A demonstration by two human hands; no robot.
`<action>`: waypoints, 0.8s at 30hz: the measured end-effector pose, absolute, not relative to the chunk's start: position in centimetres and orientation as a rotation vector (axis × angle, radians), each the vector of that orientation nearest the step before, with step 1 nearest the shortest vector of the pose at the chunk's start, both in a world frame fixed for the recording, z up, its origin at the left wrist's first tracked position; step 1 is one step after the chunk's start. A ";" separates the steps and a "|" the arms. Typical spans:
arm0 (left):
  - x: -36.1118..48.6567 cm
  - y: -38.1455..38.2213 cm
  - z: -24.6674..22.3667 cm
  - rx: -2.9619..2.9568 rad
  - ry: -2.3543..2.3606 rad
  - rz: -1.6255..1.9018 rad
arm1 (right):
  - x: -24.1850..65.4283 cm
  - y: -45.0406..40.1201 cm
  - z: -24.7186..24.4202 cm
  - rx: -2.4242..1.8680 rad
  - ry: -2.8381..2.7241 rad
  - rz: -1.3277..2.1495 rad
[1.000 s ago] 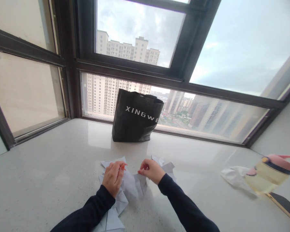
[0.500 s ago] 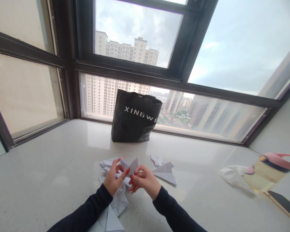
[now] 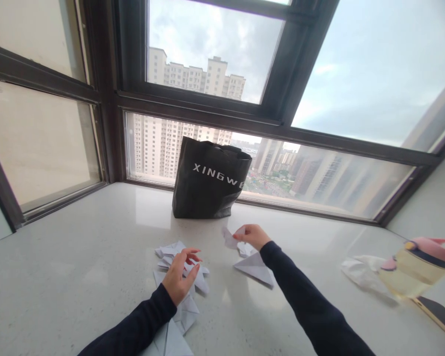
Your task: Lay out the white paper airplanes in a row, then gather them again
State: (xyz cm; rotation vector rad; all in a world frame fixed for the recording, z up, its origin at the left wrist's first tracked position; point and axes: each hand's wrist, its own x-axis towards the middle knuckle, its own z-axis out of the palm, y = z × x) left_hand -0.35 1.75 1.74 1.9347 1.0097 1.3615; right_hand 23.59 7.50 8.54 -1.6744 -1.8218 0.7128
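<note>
Between the fingertips of my right hand (image 3: 255, 236) is a small folded paper piece (image 3: 229, 238), blurred by motion and held above the counter. Just below it lies another small folded paper (image 3: 245, 249), and nearer me a larger paper plane (image 3: 255, 269), partly behind my right sleeve. My left hand (image 3: 181, 277) is open, fingers apart, over a pile of folded white papers (image 3: 187, 314). The hand covers part of that pile, so I cannot see whether it touches the papers.
A black bag (image 3: 209, 185) with white lettering stands by the window. At the right are a crumpled white tissue or bag (image 3: 363, 272), a yellowish bottle (image 3: 411, 274) with a pink lid and a dark phone-like object (image 3: 439, 314). All rest on the pale speckled counter (image 3: 96, 262).
My right hand has moved right and away from me with the folded paper, which both hands held before. My left hand has let go and stays over the pile.
</note>
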 end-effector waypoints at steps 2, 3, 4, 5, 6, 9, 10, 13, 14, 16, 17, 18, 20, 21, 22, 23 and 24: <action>-0.4 1.7 1.7 1.981 1.009 1.354 | 26.0 8.8 8.5 -1.782 -1.828 0.735; -0.4 1.7 1.8 2.002 1.002 1.349 | 26.9 9.3 8.2 -1.835 -1.840 0.754; -0.4 1.7 1.8 2.020 0.996 1.343 | 27.6 9.6 7.9 -1.887 -1.854 0.775; -0.3 1.7 1.8 2.033 0.991 1.338 | 28.2 9.8 7.6 -1.936 -1.870 0.796; -0.3 1.7 1.8 2.044 0.991 1.334 | 28.5 9.9 7.2 -1.980 -1.886 0.815; -0.4 1.7 1.9 2.072 1.006 1.337 | 29.1 10.3 6.3 -2.083 -1.930 0.845; -0.4 1.7 2.0 2.087 1.010 1.336 | 29.3 10.4 6.1 -2.109 -1.944 0.850; -0.4 1.9 2.0 2.142 1.002 1.321 | 29.5 10.8 5.9 -2.180 -1.984 0.851; -0.4 1.9 2.0 2.157 0.990 1.316 | 29.5 10.9 5.9 -2.205 -1.995 0.841; -0.4 2.0 2.0 2.173 0.964 1.311 | 29.5 11.1 5.8 -2.264 -2.012 0.795; -0.4 2.0 1.9 2.176 0.956 1.310 | 29.5 11.1 5.7 -2.297 -2.016 0.756; -0.4 2.0 1.9 2.177 0.952 1.308 | 29.5 11.0 5.6 -2.331 -2.016 0.707; -0.4 2.0 1.9 2.179 0.953 1.302 | 29.3 10.8 5.5 -2.394 -2.014 0.584; -0.4 2.0 1.9 2.180 0.954 1.298 | 29.3 10.7 5.4 -2.416 -2.014 0.517; -0.4 2.0 1.9 2.181 0.955 1.294 | 29.2 10.5 5.4 -2.429 -2.014 0.451; -0.4 2.0 1.9 2.182 0.955 1.291 | 29.2 10.3 5.4 -2.433 -2.015 0.387; -0.4 2.0 1.9 2.181 0.955 1.289 | 29.2 10.1 5.4 -2.430 -2.014 0.326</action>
